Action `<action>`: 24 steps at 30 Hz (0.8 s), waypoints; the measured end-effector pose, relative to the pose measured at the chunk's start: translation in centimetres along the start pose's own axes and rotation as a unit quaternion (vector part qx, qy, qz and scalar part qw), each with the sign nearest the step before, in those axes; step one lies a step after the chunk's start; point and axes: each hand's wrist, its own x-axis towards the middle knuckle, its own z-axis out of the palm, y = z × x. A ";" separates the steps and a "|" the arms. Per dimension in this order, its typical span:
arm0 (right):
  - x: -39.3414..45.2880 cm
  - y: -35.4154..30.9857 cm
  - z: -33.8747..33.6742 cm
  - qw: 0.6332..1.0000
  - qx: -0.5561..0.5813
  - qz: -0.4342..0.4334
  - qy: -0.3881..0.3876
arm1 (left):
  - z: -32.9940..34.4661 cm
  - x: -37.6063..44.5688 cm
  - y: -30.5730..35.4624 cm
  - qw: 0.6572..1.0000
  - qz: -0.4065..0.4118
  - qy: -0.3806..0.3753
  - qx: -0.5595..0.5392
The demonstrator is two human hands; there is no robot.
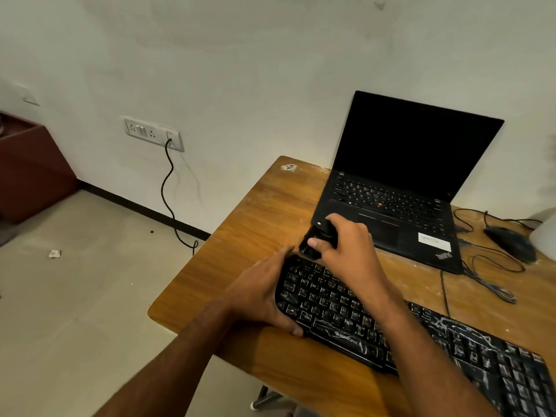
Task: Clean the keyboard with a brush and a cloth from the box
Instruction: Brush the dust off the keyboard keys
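A black keyboard streaked with white dust lies diagonally on the wooden table. My left hand grips the keyboard's left end, thumb on the near edge and fingers along the far side. My right hand holds a small black brush just past the keyboard's far left corner, with the bristle end pointing down toward the keys. No cloth or box is in view.
An open black laptop stands behind the keyboard. A black mouse and loose cables lie at the right. A wall socket with a dangling cord and a brown cabinet sit to the left.
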 end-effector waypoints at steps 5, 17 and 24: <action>-0.1 0.2 0.5 1.000 -0.023 0.003 -0.002 | 0.0 0.0 0.0 1.000 0.003 -0.003 0.002; 0.0 -0.8 0.1 0.999 -0.046 -0.012 -0.018 | 0.0 0.1 0.0 1.000 0.011 0.003 -0.006; -1.0 -1.4 0.8 0.999 -0.003 -0.014 -0.039 | 0.0 0.3 0.0 1.000 0.006 0.004 -0.006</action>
